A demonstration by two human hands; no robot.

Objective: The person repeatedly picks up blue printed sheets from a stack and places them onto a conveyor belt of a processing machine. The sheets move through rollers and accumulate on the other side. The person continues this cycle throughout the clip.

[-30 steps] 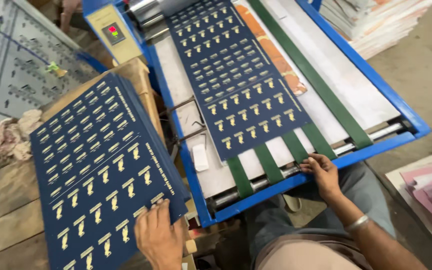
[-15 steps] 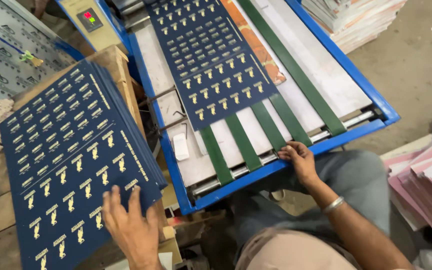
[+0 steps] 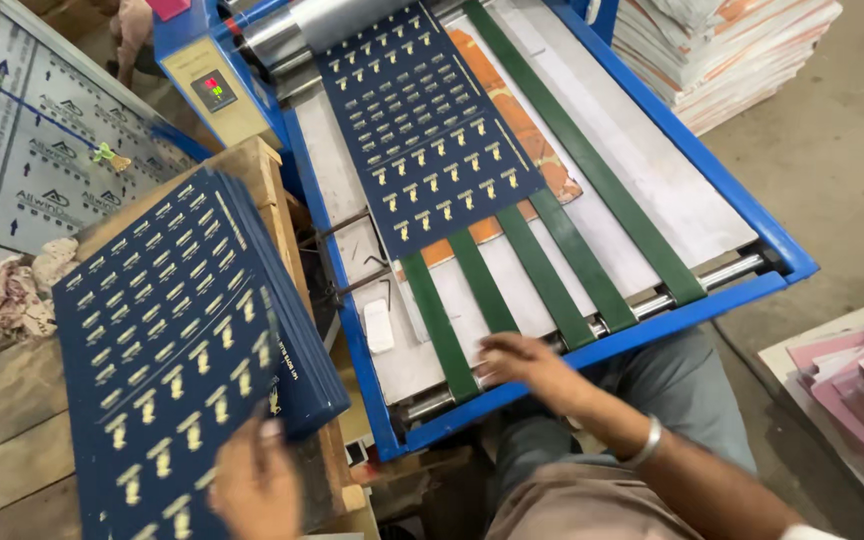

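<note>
1. left hand (image 3: 252, 485), at 7 o'clock, lies flat with fingers spread on the stack (image 3: 177, 350) of navy sheets.
2. right hand (image 3: 527, 362), blurred, is open over the green belts (image 3: 542, 275) at 6 o'clock, holding nothing.
3. another sheet (image 3: 422, 130) lies on the belts at 12 o'clock.

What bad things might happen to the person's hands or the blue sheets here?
The right hand rests at the machine's end, beside the green belts and the roller; a finger might get pinched there. The navy sheet on the belts is heading toward that edge and might slide off if nobody catches it. The left hand presses on a tilted stack of navy sheets, which might slip.
</note>
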